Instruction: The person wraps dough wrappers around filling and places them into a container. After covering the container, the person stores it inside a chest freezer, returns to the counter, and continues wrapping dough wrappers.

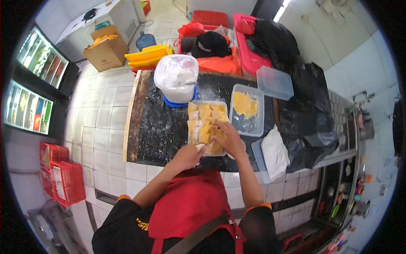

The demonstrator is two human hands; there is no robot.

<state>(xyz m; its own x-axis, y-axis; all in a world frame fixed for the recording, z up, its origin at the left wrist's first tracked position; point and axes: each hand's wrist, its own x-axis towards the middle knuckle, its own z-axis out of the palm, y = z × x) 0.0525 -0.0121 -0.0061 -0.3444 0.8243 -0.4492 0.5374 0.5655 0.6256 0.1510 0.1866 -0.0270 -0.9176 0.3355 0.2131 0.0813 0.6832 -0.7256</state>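
Observation:
A clear tray point(189, 139) holds rows of yellow, flour-dusted dough pieces point(204, 111). My left hand point(188, 156) is at the tray's near left corner, its fingers closed around something white and small. Over the tray's right side, my right hand point(227, 138) reaches in with bent fingers touching the dough pieces; its fingertips are partly hidden among them. Right of this tray, a second clear container point(249, 126) has some yellow dough pieces point(244, 105) in it. A white tub point(176, 80) of flour stands behind on the left, with a scoop handle showing inside.
An empty-looking clear container or lid point(275, 82) lies at the back right. White paper or cloth point(275, 152) rests at the table's right front. Black plastic point(306, 118) covers the right side. Yellow trays point(149, 57) and red crates point(69, 182) stand beyond the table point(148, 135).

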